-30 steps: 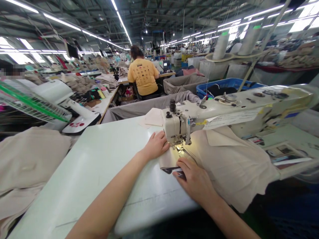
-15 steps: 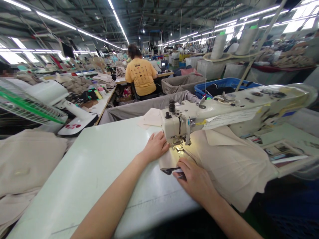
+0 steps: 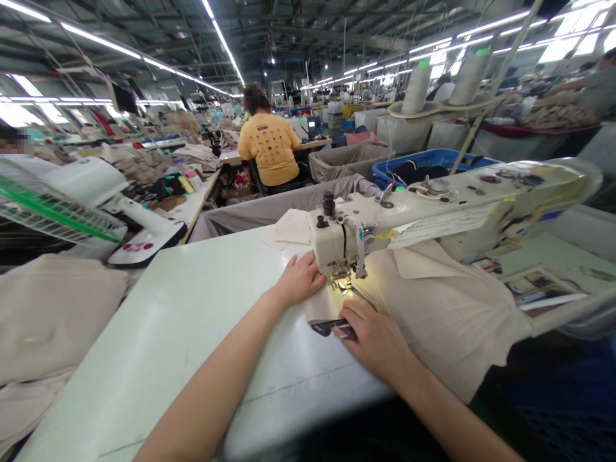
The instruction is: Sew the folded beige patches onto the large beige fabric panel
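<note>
A beige fabric piece [image 3: 323, 304] lies under the lit presser foot [image 3: 344, 286] of a white sewing machine [image 3: 334, 240]. My left hand [image 3: 299, 280] rests flat on the fabric's left side, beside the machine head, with its fingers stretched out. On the near edge, my right hand [image 3: 378, 340] grips the fabric, fingers on top and thumb tucked lower. A dark tool with a black loop [image 3: 321, 329], perhaps scissors, shows beneath that edge and under the right hand; most of it is hidden. More beige cloth [image 3: 447, 314] spreads to the right and hangs off the table.
A pale green tabletop [image 3: 192, 321] extends left. Beige fabric is stacked [image 3: 58, 314] beyond it, near a white fan [image 3: 86, 192]. Thread cones [image 3: 416, 90] stand behind the machine, near a blue basket [image 3: 380, 170]. A person in a yellow shirt [image 3: 269, 147] sits ahead.
The view has shifted slightly. Both hands and the fabric stay in nearly the same place at the presser foot.
</note>
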`<state>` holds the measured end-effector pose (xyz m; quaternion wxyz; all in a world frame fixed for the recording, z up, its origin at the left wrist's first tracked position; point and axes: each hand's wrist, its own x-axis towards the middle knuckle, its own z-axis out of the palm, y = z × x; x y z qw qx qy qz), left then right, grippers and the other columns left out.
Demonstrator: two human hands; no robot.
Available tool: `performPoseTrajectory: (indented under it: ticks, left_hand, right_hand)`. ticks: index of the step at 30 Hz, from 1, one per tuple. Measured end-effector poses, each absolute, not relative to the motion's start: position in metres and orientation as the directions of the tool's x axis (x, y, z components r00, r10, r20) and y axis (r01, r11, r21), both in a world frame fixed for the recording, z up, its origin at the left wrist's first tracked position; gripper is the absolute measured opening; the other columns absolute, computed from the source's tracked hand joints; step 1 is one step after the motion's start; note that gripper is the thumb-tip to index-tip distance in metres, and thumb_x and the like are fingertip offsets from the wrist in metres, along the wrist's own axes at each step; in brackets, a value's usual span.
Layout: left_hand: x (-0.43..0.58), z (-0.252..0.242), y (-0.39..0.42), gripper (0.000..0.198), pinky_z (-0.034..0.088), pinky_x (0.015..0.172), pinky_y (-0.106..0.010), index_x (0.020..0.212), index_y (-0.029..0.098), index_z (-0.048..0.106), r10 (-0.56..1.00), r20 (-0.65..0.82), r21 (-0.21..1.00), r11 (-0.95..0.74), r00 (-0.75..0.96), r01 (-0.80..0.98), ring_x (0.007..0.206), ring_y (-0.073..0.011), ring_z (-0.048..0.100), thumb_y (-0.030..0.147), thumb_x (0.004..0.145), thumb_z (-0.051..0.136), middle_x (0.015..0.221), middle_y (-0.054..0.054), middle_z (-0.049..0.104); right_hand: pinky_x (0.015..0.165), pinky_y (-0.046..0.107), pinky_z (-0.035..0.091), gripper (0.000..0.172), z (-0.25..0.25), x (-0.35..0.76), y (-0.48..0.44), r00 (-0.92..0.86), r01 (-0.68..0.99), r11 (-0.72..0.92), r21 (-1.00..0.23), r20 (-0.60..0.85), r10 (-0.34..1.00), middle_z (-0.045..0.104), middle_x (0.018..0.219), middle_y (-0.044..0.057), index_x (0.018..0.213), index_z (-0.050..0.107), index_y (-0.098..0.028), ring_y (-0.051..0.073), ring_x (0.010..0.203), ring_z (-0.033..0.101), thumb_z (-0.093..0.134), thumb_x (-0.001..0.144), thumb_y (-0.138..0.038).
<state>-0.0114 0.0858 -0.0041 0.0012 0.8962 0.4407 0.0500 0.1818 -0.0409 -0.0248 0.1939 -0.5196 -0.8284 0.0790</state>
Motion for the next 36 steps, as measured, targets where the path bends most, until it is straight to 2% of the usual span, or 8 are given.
performPoseTrajectory:
  ticks: [3, 5, 8, 10, 14, 19, 22, 36]
  left_hand:
    - [-0.006, 0.0, 0.075, 0.023, 0.037, 0.11, -0.052, 0.11, 0.02, 0.066, 0.831, 0.125, 0.018, -0.548, 0.542, 0.836, 0.126, -0.0298, 0.051, 0.031, 0.099, 0.049, 0.123, -0.012, 0.064]
    - [-0.003, 0.001, 0.058, 0.022, 0.042, 0.106, -0.051, 0.104, 0.017, 0.067, 0.843, 0.162, 0.027, -0.523, 0.512, 0.852, 0.12, -0.03, 0.056, 0.026, 0.099, 0.047, 0.114, -0.014, 0.066]
    - [-0.003, -0.004, 0.025, 0.021, 0.052, 0.097, -0.041, 0.1, 0.017, 0.067, 0.755, 0.175, 0.142, -0.654, 0.631, 0.743, 0.108, -0.0249, 0.062, 0.018, 0.097, 0.046, 0.108, -0.012, 0.067]
    - [-0.006, -0.009, 0.005, 0.023, 0.054, 0.096, -0.04, 0.109, 0.017, 0.066, 0.646, 0.202, 0.204, -0.763, 0.736, 0.613, 0.11, -0.024, 0.063, 0.019, 0.097, 0.046, 0.113, -0.012, 0.068]
    - [-0.015, -0.014, -0.01, 0.033, 0.051, 0.106, -0.042, 0.128, 0.014, 0.058, 0.538, 0.247, 0.2, -0.842, 0.806, 0.501, 0.126, -0.0261, 0.056, 0.019, 0.098, 0.045, 0.127, -0.014, 0.064]
    - [-0.015, -0.005, 0.001, 0.028, 0.052, 0.105, -0.041, 0.117, 0.017, 0.064, 0.55, 0.18, 0.22, -0.831, 0.815, 0.512, 0.121, -0.0242, 0.059, 0.02, 0.1, 0.043, 0.119, -0.012, 0.066]
    - [-0.014, -0.002, 0.008, 0.027, 0.053, 0.104, -0.041, 0.112, 0.018, 0.066, 0.559, 0.176, 0.222, -0.825, 0.81, 0.52, 0.121, -0.0245, 0.059, 0.02, 0.099, 0.043, 0.117, -0.012, 0.066]
    - [-0.018, -0.003, 0.037, 0.034, 0.048, 0.108, -0.036, 0.123, 0.017, 0.064, 0.603, 0.187, 0.213, -0.796, 0.776, 0.567, 0.123, -0.0216, 0.058, 0.019, 0.1, 0.039, 0.127, -0.011, 0.064]
  right_hand:
    - [0.069, 0.028, 0.051, 0.01, -0.025, 0.184, -0.045, -0.389, 0.827, 0.451, -0.336, 0.239, 0.89, 0.07, 0.11, 0.005, 0.102, 0.063, -0.021, 0.019, 0.085, 0.068, 0.059, 0.093, -0.025]
    - [0.072, 0.029, 0.054, 0.018, -0.027, 0.185, -0.048, -0.388, 0.823, 0.455, -0.34, 0.248, 0.888, 0.069, 0.12, 0.007, 0.11, 0.064, -0.021, 0.019, 0.088, 0.069, 0.058, 0.094, -0.024]
    - [0.075, 0.031, 0.056, 0.028, -0.031, 0.188, -0.052, -0.39, 0.824, 0.457, -0.335, 0.249, 0.887, 0.066, 0.131, 0.009, 0.122, 0.062, -0.021, 0.02, 0.091, 0.071, 0.056, 0.095, -0.024]
    - [0.077, 0.031, 0.057, 0.032, -0.032, 0.189, -0.052, -0.393, 0.828, 0.454, -0.33, 0.236, 0.889, 0.065, 0.134, 0.009, 0.126, 0.061, -0.021, 0.021, 0.093, 0.071, 0.056, 0.095, -0.024]
    - [0.077, 0.031, 0.057, 0.032, -0.03, 0.188, -0.048, -0.395, 0.829, 0.452, -0.331, 0.226, 0.89, 0.065, 0.134, 0.009, 0.126, 0.061, -0.02, 0.022, 0.095, 0.071, 0.056, 0.095, -0.024]
    - [0.074, 0.029, 0.055, 0.022, -0.023, 0.186, -0.037, -0.395, 0.827, 0.444, -0.345, 0.205, 0.896, 0.069, 0.12, 0.007, 0.116, 0.064, -0.021, 0.021, 0.096, 0.069, 0.057, 0.095, -0.024]
    - [0.077, 0.029, 0.054, 0.022, -0.023, 0.185, -0.031, -0.398, 0.82, 0.453, -0.35, 0.219, 0.891, 0.069, 0.12, 0.006, 0.117, 0.063, -0.021, 0.02, 0.098, 0.069, 0.056, 0.097, -0.026]
    - [0.087, 0.034, 0.057, 0.029, -0.022, 0.183, -0.027, -0.368, 0.822, 0.426, -0.378, 0.219, 0.904, 0.065, 0.133, 0.008, 0.124, 0.063, -0.02, 0.023, 0.107, 0.068, 0.057, 0.096, -0.023]
